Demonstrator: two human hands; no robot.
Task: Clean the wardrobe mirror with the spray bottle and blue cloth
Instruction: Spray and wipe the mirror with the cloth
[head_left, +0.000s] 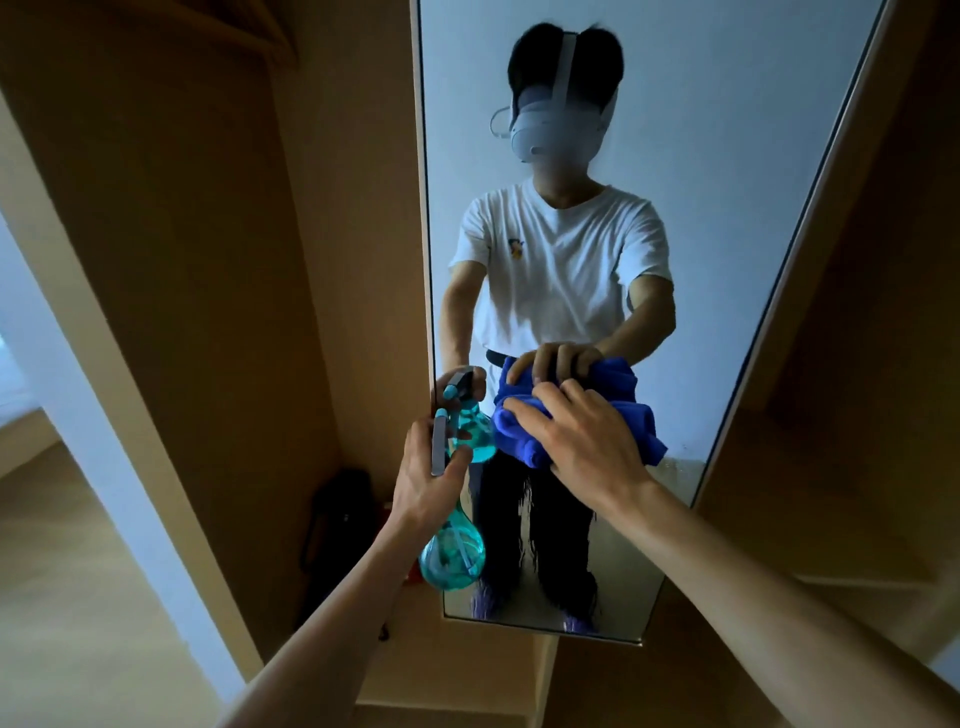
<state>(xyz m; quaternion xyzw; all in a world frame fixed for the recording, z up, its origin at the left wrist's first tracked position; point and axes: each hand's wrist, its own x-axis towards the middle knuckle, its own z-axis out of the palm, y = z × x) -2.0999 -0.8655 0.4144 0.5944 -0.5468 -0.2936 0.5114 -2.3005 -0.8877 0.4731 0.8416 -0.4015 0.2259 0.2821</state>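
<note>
The tall, narrow wardrobe mirror (727, 156) stands upright directly in front of you, set between light brown wooden wardrobe panels (234, 260). Your right hand (582, 441) lies with fingers spread and fairly straight on the bunched blue microfibre cloth (522, 448), pressing it to the glass at about mid-height. Your left hand (428, 486) grips the neck of the translucent teal plastic spray bottle (452, 558), held just beside the mirror's left edge.

Thin runs of liquid streak the lower glass, with a speckled patch below the cloth to the right. So spraying looks begun and wiping is under way. The wet lower part appears unwiped, and the top I cannot judge.

A dark bag (340, 519) sits low in the recess on your left, apart from the glass. Nothing seems to block your wiping.
</note>
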